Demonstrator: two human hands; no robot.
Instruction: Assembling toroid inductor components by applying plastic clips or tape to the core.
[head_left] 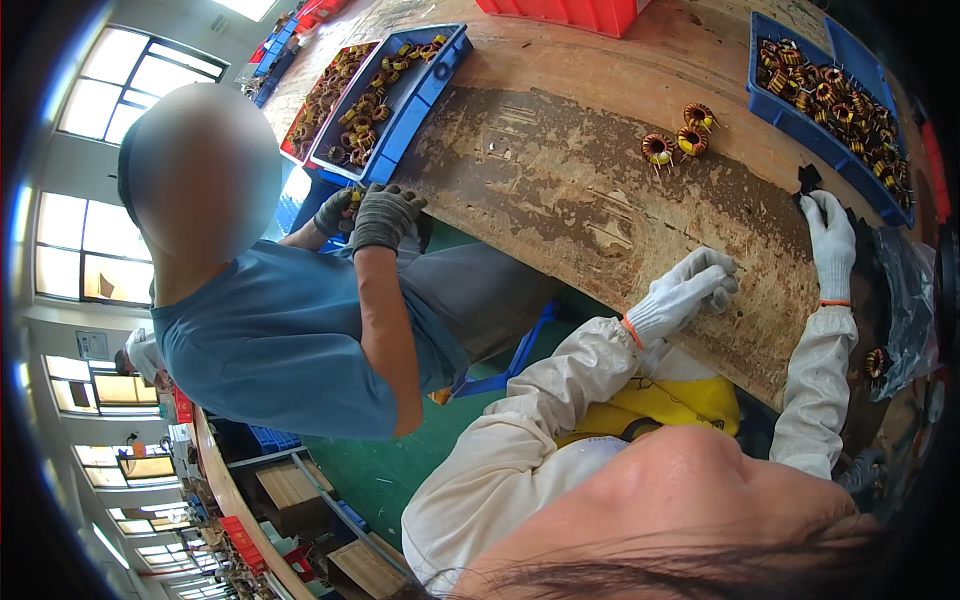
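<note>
No text, label, number or sign can be read.

Co-worker's face blurred; red bin cropped at top; black piece at right hand unidentifiable.

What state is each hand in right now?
Left hand: fingers curled; can't tell whether it holds anything.
Right hand: fingertips at a small black piece; grip can't be told.

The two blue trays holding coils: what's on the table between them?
Three loose coils on the worn tabletop, in the head view. A red bin stands farther back.
</note>
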